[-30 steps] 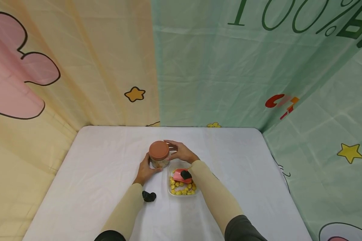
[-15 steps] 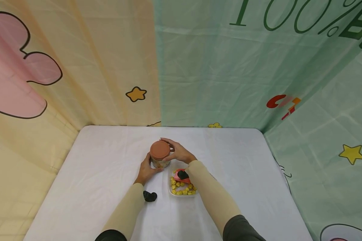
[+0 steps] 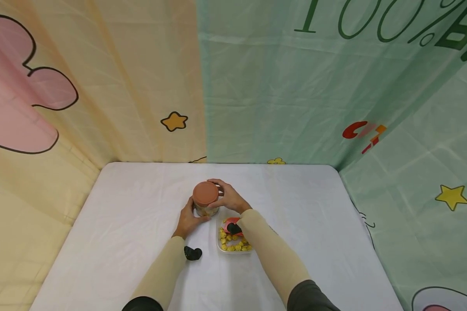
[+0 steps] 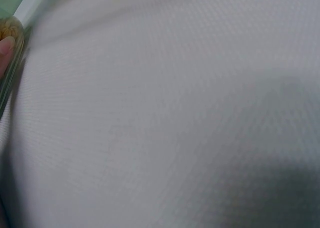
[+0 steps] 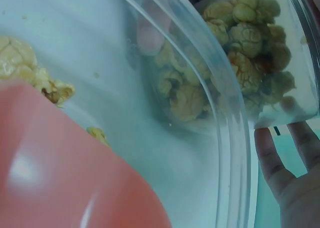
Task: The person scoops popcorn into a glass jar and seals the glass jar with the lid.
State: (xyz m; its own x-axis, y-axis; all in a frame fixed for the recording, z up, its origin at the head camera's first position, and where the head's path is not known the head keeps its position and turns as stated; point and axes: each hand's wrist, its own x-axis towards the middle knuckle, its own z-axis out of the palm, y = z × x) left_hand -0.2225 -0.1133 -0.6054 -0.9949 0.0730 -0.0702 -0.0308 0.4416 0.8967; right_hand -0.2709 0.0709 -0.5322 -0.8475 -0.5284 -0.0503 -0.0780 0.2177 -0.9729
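A clear jar of popcorn with a reddish-brown screw lid is on the far half of the table. My left hand grips the jar's body from the left, its thumb across the near side. From the right, my right hand holds the lid's rim between thumb and fingers. In the right wrist view, the popcorn shows through the jar wall. Only the jar's edge and one fingertip appear in the left wrist view.
Just nearer than the jar stands a clear plastic tub of yellow popcorn, partly under the right sleeve. A pink scoop lies in it. The table has a white cloth, with printed curtains around it.
My right hand has shifted slightly left, its thumb and fingers closing in on the lid. Its forearm has moved left too and covers more of the tub and scoop. The left hand keeps its grip.
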